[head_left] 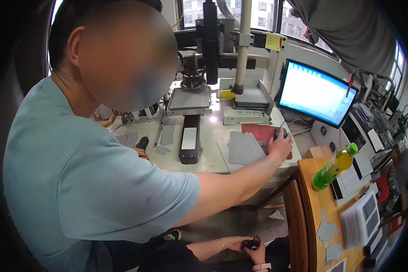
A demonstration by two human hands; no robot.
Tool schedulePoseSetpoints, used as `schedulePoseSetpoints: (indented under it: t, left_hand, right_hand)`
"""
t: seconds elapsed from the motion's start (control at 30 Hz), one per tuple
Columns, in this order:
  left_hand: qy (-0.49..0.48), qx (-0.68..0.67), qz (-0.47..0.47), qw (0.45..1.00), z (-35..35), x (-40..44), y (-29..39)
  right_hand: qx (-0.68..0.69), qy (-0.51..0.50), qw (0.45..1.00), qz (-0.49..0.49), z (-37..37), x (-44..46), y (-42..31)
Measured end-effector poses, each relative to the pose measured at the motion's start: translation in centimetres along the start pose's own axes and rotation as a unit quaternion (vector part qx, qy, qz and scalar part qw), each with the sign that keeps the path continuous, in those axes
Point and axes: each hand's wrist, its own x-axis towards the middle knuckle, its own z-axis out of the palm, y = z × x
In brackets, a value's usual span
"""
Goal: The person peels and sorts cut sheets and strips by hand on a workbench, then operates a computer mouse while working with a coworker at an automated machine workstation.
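At the bottom of the view, my left hand (235,243), with a thin bracelet at its wrist, closes on one side of a small dark object (250,244). My right hand (259,255), wearing a pale pink wristband, has its fingers around the other side. Both hands are low over dark clothing, close together. What the object is cannot be made out.
A co-worker in a light blue shirt (104,181) rests one hand on a mouse (280,133). Beyond are a machine (193,75), grey plates (245,148) and a monitor (318,93). A green bottle (333,168) stands on the wooden table (309,170).
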Motion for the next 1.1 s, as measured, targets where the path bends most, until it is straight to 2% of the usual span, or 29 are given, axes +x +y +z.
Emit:
schedulePoseSetpoints:
  t: [0.2, 0.27, 0.37, 0.4, 0.47, 0.57, 0.6, 0.63, 0.7, 0.77, 0.87, 1.1]
  left_hand:
    - [0.013, 0.011, -0.006, 1.000, 0.7, 0.0, -0.1]
    - [0.014, 0.017, -0.007, 1.000, 1.3, -0.9, 0.4]
    - [0.088, 0.020, -0.007, 0.996, 3.6, -3.9, 2.1]
    - [0.140, 0.098, 0.052, 0.984, 4.3, -5.0, 2.9]
    - [0.240, 0.248, 0.166, 0.924, 5.4, -7.9, 4.4]
    - [0.259, 0.341, 0.337, 0.839, 6.4, -16.1, 8.4]
    - [0.336, 0.285, 0.450, 0.777, 6.5, -18.2, 9.3]
    - [0.386, 0.269, 0.525, 0.709, 6.7, -21.0, 10.5]
    - [0.454, 0.254, 0.610, 0.597, 6.6, -24.8, 11.5]
    - [0.494, 0.256, 0.653, 0.513, 6.6, -27.1, 12.4]
    - [0.520, 0.275, 0.680, 0.437, 6.6, -28.9, 13.9]
    - [0.529, 0.346, 0.685, 0.363, 6.8, -28.3, 17.0]
  right_hand:
    - [-0.004, 0.007, 1.000, -0.024, 0.0, -0.1, -0.4]
    - [0.026, 0.008, 1.000, -0.004, -0.3, -0.5, -1.5]
    - [0.039, 0.029, 0.999, -0.005, -0.1, -0.3, -0.7]
    - [0.058, 0.037, 0.998, -0.004, -0.3, -0.2, -0.7]
    - [0.079, 0.053, 0.995, -0.016, -0.4, 0.1, 0.3]
    - [0.093, 0.042, 0.995, 0.019, -1.1, -0.3, -1.3]
    - [0.075, 0.045, 0.996, 0.013, -1.0, -0.4, -1.9]
    - [0.077, 0.039, 0.996, 0.005, -1.0, -0.1, -1.5]
    - [0.086, 0.029, 0.996, -0.007, -0.6, 0.0, -1.3]
    - [0.084, 0.025, 0.996, 0.005, -0.9, -0.3, -1.7]
    - [0.081, 0.035, 0.996, 0.014, -1.1, -0.5, -1.8]
    - [0.086, 0.038, 0.995, 0.028, -1.2, -0.9, -1.7]
